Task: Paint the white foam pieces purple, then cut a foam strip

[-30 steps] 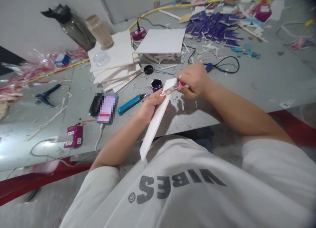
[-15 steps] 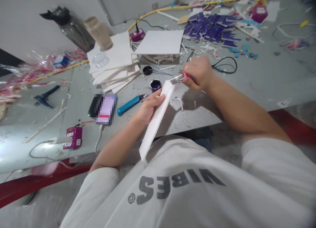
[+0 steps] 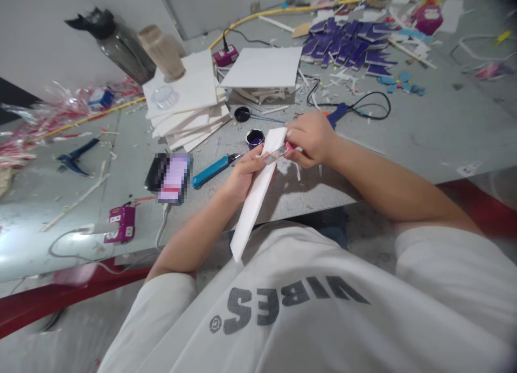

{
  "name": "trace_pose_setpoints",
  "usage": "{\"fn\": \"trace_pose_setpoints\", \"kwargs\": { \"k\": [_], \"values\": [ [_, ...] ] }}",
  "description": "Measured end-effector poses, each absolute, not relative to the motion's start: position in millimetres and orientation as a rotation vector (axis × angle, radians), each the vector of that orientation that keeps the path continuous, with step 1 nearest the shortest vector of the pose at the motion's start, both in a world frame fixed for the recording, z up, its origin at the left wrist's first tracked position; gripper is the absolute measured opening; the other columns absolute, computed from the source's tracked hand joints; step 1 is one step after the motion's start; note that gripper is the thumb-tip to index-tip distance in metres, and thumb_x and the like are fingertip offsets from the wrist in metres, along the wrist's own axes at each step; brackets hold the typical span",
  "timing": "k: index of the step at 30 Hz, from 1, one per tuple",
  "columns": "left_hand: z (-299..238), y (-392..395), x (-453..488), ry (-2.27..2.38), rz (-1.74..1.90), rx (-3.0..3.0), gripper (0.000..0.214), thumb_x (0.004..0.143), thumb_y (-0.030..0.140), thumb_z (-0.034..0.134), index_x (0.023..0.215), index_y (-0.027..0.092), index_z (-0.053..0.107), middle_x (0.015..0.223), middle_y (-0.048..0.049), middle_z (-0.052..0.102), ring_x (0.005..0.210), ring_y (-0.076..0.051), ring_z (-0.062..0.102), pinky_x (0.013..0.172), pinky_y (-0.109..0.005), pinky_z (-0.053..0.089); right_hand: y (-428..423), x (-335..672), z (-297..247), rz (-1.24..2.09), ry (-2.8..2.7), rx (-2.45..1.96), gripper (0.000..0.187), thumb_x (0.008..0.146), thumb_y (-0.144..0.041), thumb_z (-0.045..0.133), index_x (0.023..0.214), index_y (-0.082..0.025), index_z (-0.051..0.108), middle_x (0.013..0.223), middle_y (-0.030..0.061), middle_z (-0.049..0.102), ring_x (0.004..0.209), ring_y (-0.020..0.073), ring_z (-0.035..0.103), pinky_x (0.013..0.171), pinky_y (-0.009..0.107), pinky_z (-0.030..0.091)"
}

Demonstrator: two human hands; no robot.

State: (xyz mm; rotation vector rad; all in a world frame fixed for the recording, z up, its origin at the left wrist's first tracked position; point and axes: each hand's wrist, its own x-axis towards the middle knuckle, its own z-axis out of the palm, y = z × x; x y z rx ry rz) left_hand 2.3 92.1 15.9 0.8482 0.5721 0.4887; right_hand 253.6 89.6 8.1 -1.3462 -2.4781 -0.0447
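My left hand [image 3: 245,175] grips a long white foam board strip [image 3: 255,206], which slants from above the table down towards my shirt. My right hand [image 3: 313,139] is closed on a flat metal blade [image 3: 274,155] with a bit of pink beside the thumb. The blade lies across the upper part of the strip, close to my left fingertips; its handle is hidden in my fist. A small pot of dark purple paint [image 3: 255,140] stands just beyond the strip. Left of it lies a blue utility knife [image 3: 212,171].
Stacked white boards [image 3: 188,117] carry a tan bottle [image 3: 161,53]. Purple cut pieces [image 3: 349,42] are heaped at the back. A blue corded tool [image 3: 338,114] lies behind my right hand. A phone [image 3: 175,179] and purple power adapter [image 3: 121,224] are at left.
My right hand has moved down and left, bringing the blade from the strip's top end to across its face. The blue corded tool behind that hand has come into view.
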Motion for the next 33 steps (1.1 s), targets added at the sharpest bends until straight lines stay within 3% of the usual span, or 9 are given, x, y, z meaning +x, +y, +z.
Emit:
{"fn": "trace_pose_setpoints", "kwargs": {
  "k": [10, 18, 21, 24, 26, 28, 31, 33],
  "values": [
    [17.6, 85.9, 3.4, 0.517, 0.577, 0.911, 0.059, 0.080, 0.055, 0.101, 0.116, 0.021, 0.069, 0.066, 0.0078, 0.062, 0.047, -0.008, 0.053, 0.046, -0.021, 0.037, 90.8, 268.7, 11.2, -0.012, -2.364, -1.345, 0.079, 0.106, -0.088, 0.018, 0.097, -0.026, 0.066, 0.090, 0.0116, 0.065, 0.086, 0.0275, 0.056, 0.088, 0.049, 0.043],
    [18.3, 89.6, 1.6, 0.527, 0.595, 0.959, 0.062, 0.077, 0.060, 0.103, 0.107, 0.023, 0.063, 0.064, 0.0082, 0.059, 0.047, -0.009, 0.052, 0.044, -0.020, 0.032, 102.4, 279.8, 9.7, -0.123, -2.206, -1.439, 0.092, 0.104, -0.088, 0.002, 0.098, -0.024, 0.067, 0.083, 0.0110, 0.063, 0.080, 0.0265, 0.060, 0.080, 0.045, 0.042],
    [26.1, 96.2, -3.4, 0.599, 0.648, 1.126, 0.063, 0.078, 0.064, 0.098, 0.111, 0.023, 0.063, 0.072, 0.0050, 0.065, 0.053, -0.012, 0.059, 0.051, -0.022, 0.043, 102.6, 281.2, 14.4, -0.083, -2.104, -1.529, 0.092, 0.104, -0.089, 0.005, 0.101, -0.023, 0.069, 0.082, 0.0117, 0.064, 0.083, 0.0286, 0.063, 0.082, 0.044, 0.044],
    [47.2, 101.6, -19.9, 0.808, 0.719, 1.588, 0.050, 0.090, 0.058, 0.082, 0.121, 0.023, 0.063, 0.094, -0.0036, 0.076, 0.076, -0.022, 0.074, 0.070, -0.030, 0.057, 100.6, 280.3, 20.5, -0.074, -2.035, -1.597, 0.088, 0.106, -0.086, 0.009, 0.100, -0.024, 0.069, 0.082, 0.0117, 0.064, 0.083, 0.0294, 0.063, 0.082, 0.044, 0.044],
    [66.8, 100.5, -36.0, 1.078, 0.571, 2.161, 0.037, 0.098, 0.044, 0.074, 0.127, 0.022, 0.064, 0.100, -0.0088, 0.078, 0.094, -0.031, 0.078, 0.086, -0.038, 0.060, 99.7, 278.1, 23.8, -0.059, -2.045, -1.607, 0.083, 0.108, -0.083, 0.010, 0.099, -0.024, 0.069, 0.081, 0.0109, 0.063, 0.081, 0.0287, 0.061, 0.081, 0.043, 0.043],
    [86.0, 95.1, -51.6, 1.396, 0.183, 2.571, 0.035, 0.103, 0.035, 0.067, 0.134, 0.020, 0.064, 0.095, -0.0122, 0.078, 0.099, -0.039, 0.080, 0.091, -0.046, 0.059, 99.7, 274.2, 25.9, -0.022, -2.099, -1.607, 0.077, 0.109, -0.079, 0.015, 0.098, -0.024, 0.067, 0.080, 0.0103, 0.062, 0.081, 0.0281, 0.059, 0.080, 0.042, 0.041],
    [105.3, 84.7, -68.7, 1.642, -0.253, 2.768, 0.039, 0.105, 0.024, 0.059, 0.143, 0.017, 0.060, 0.096, -0.0156, 0.081, 0.097, -0.040, 0.082, 0.087, -0.044, 0.059, 99.6, 265.2, 28.2, 0.077, -2.226, -1.633, 0.065, 0.110, -0.076, 0.028, 0.092, -0.024, 0.062, 0.082, 0.0096, 0.061, 0.080, 0.0264, 0.054, 0.077, 0.040, 0.036],
    [109.4, 80.2, -76.8, 1.672, -0.347, 2.793, 0.044, 0.105, 0.023, 0.058, 0.148, 0.016, 0.057, 0.098, -0.0167, 0.081, 0.096, -0.038, 0.082, 0.086, -0.041, 0.058, 97.9, 259.2, 31.3, 0.167, -2.265, -1.644, 0.061, 0.109, -0.077, 0.035, 0.088, -0.024, 0.057, 0.081, 0.0078, 0.059, 0.077, 0.0236, 0.050, 0.075, 0.039, 0.033]
  ]
}}
